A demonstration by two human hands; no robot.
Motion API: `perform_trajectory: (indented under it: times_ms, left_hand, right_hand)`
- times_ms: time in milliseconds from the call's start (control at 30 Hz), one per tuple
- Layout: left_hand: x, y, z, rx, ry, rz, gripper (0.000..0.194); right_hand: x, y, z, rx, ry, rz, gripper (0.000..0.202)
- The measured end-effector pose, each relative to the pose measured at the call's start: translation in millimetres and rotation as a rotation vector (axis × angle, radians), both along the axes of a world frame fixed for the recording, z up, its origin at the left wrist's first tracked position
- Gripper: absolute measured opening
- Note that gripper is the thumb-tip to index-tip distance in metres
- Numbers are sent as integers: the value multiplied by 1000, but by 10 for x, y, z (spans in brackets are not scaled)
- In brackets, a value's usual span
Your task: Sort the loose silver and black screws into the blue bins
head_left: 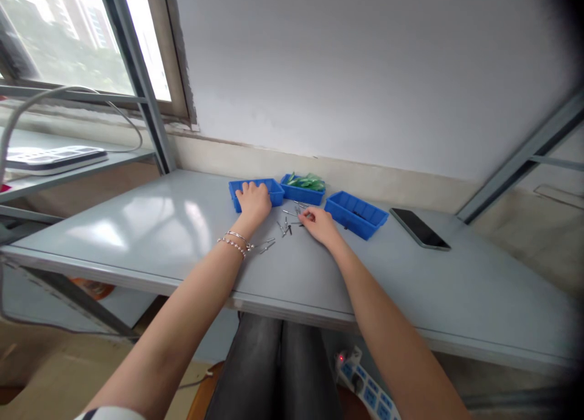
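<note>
My left hand (253, 199) is over the left blue bin (276, 195), its fingers bent down into it. Their tips are hidden, so whatever they hold does not show. My right hand (319, 224) is low over the tabletop with thumb and fingers pinched together. Anything in that pinch is too small to make out. Beside its fingertips lies a loose scatter of silver and dark screws (285, 227), pointing different ways. A few more long silver screws (267, 246) lie nearer the front, by my left wrist.
A middle blue bin (305, 196) holds green plastic packaging (306, 181). The right blue bin (365, 227) has small dark pieces inside. A phone (420, 228) lies to its right on the grey table (150, 237). Metal posts stand at both sides; a power strip (371, 392) is below.
</note>
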State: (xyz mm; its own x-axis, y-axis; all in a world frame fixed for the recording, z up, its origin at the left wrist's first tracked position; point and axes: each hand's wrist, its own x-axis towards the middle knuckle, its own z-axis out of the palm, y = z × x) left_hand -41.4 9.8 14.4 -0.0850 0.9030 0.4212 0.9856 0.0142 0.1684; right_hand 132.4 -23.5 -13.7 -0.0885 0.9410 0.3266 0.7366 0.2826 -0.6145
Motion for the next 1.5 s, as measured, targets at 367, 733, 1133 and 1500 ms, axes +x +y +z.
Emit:
perform_trajectory:
  times_ms: [367, 733, 1133, 1500]
  left_hand:
    - [11, -29, 17, -37, -13, -16, 30]
    - [15, -27, -6, -8, -10, -44, 27]
    - [24, -23, 0, 10, 6, -76, 28]
    - [19, -9, -3, 14, 6, -89, 32]
  right_hand:
    - [-49, -93, 41, -156, -78, 266, 36]
    - [-60, -72, 0, -150, -134, 243, 42]
    - [-93, -75, 20, -121, -161, 216, 21]
    - [-93, -62, 17, -132, -180, 169, 16]
